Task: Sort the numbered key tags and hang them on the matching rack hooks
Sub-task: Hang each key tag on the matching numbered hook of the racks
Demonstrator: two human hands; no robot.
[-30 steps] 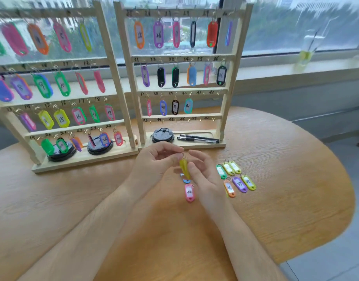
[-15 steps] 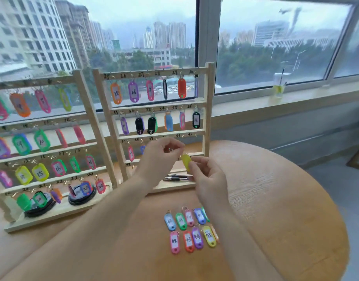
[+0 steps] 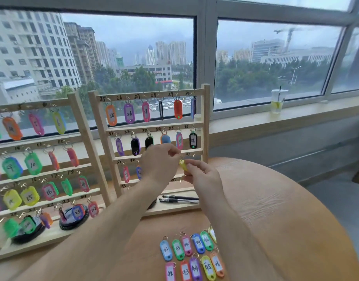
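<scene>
**Yellow tag brought up to third row of right rack**

Change noted: one second ago the yellow tag [image 3: 183,165] was held low over the bench [image 3: 276,209], just above the loose tags [image 3: 191,256]. It has since been raised to the third rail of the right rack [image 3: 206,118], and the view has lifted with it. The carry is judged finished, and the hooking step is judged to be in hand.

Hand state: the tag body is pinched between thumb and fingertips of the right hand [image 3: 201,173]. The fingertips of the left hand [image 3: 160,159] are pressed together at the top of the tag. They appear to be pinching its ring, though the ring itself is barely resolved.

Position: the tag lies at 10 o'clock of the right hand and at 4 o'clock of the left hand's fingertips, touching both. The 42 label [image 3: 187,154] is seen at 1 o'clock of the tag, close by.

The number on the tag cannot be read. The target hook is hidden behind the left hand. Since the loose tags at 6 o'clock read 42 and up, hook 41 is presumed.

Hung or not: cannot be told.
</scene>
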